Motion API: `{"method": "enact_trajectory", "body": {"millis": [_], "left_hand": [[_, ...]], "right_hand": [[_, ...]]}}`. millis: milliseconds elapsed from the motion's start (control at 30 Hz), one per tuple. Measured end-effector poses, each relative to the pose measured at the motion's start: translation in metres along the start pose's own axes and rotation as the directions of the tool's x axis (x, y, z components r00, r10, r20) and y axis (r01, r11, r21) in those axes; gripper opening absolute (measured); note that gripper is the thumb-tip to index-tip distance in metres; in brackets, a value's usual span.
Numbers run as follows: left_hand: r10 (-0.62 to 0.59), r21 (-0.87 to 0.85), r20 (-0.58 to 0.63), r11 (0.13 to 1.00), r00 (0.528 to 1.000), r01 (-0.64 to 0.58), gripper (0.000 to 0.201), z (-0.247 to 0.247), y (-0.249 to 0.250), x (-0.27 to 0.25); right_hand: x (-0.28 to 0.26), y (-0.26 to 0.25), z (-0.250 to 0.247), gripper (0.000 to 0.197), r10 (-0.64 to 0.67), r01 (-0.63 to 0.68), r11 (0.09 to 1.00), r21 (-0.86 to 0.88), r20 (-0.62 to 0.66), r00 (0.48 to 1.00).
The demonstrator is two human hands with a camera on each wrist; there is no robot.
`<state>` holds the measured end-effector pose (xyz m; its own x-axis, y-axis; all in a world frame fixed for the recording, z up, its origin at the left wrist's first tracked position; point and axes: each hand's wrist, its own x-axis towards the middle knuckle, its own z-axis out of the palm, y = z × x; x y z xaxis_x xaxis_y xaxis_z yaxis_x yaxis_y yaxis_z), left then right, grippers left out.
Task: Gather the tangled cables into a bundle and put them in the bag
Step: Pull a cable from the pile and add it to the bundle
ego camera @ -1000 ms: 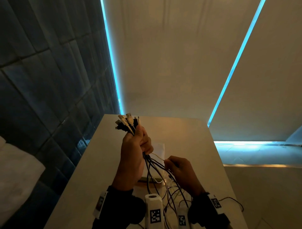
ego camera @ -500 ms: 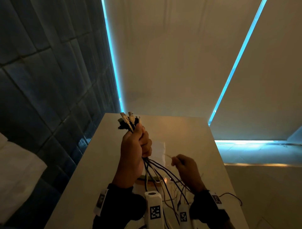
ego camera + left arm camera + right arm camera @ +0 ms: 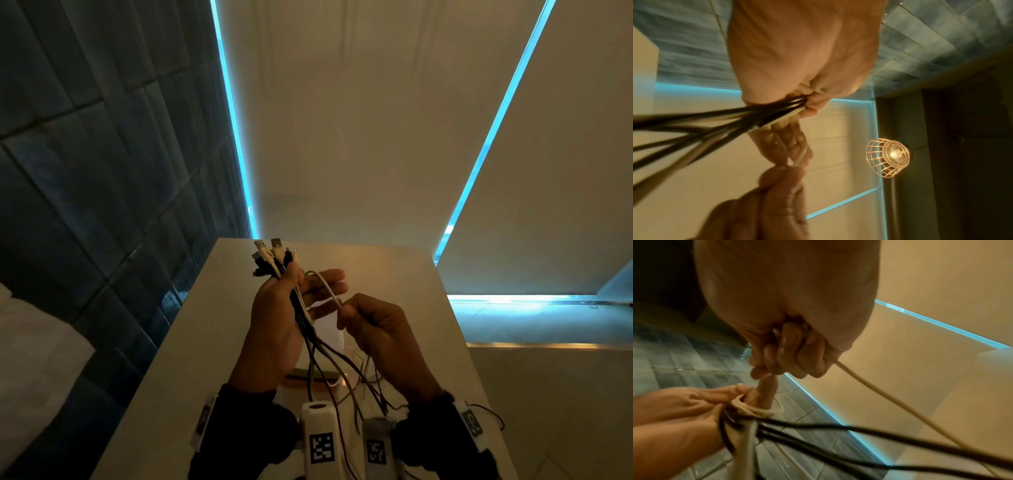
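Over the beige table [image 3: 212, 325], my left hand [image 3: 291, 294] holds a bundle of black and white cables [image 3: 301, 318] upright, thumb pressing it to the palm and fingers spread. The plugs [image 3: 270, 257] stick out above. My right hand [image 3: 346, 311], just to the right, pinches a white cable [image 3: 325, 284] that loops up to the left fingers. In the right wrist view the right hand [image 3: 789, 350] is curled round the white cable [image 3: 869, 394], and black strands [image 3: 838, 430] run from the left hand [image 3: 694, 402]. The left wrist view shows the cables [image 3: 715, 116] leaving the left hand [image 3: 803, 104]. A flat white thing [image 3: 329, 330], perhaps the bag, lies under the hands.
Loose cable ends [image 3: 359, 387] trail down onto the table near me. A flat dark object [image 3: 311, 373] lies under them. A dark tiled wall [image 3: 102, 171] stands along the table's left edge, with white bedding [image 3: 34, 359] below it. A wire-caged lamp [image 3: 888, 155] glows nearby.
My right hand rose from the hanging strands, bringing the white cable up against the left hand. The left fingers opened out from a fist around the bundle.
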<state>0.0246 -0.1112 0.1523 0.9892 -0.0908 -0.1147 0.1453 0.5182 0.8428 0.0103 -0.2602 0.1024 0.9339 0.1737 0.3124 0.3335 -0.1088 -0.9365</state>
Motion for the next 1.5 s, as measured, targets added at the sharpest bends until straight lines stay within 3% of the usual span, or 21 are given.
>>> {"method": "enact_trajectory", "body": {"millis": [133,467,700,1200,1367,1500], "left_hand": [[0.052,-0.094,0.008,0.994,0.999,-0.051,0.031,-0.003,0.002,-0.001],[0.140,-0.067,0.080,0.989,0.987,-0.135,0.031,-0.005,0.000,-0.001],[0.134,-0.193,0.153,0.976,0.979,-0.103,0.027,-0.007,-0.004,0.001],[0.140,-0.161,0.142,0.980,0.980,-0.117,0.026,-0.011,0.003,0.001],[0.134,-0.103,0.137,0.987,0.981,-0.120,0.025,-0.010,0.004,0.000],[0.100,-0.032,0.107,0.995,0.989,-0.098,0.028,-0.011,0.005,0.002]], "right_hand": [[-0.004,0.013,0.009,0.028,0.027,-0.029,0.999,0.025,0.060,0.998],[-0.010,0.052,0.013,0.028,0.107,-0.111,0.992,0.060,0.062,0.992],[-0.016,0.074,0.013,0.033,0.140,-0.142,0.986,0.083,0.028,0.990],[-0.030,0.111,0.016,0.026,0.337,-0.338,0.927,0.160,0.038,0.941],[-0.033,0.130,0.014,0.028,0.402,-0.402,0.916,0.015,0.007,0.916],[-0.020,0.119,0.007,0.029,0.426,-0.448,0.882,-0.146,-0.157,0.891]]}}
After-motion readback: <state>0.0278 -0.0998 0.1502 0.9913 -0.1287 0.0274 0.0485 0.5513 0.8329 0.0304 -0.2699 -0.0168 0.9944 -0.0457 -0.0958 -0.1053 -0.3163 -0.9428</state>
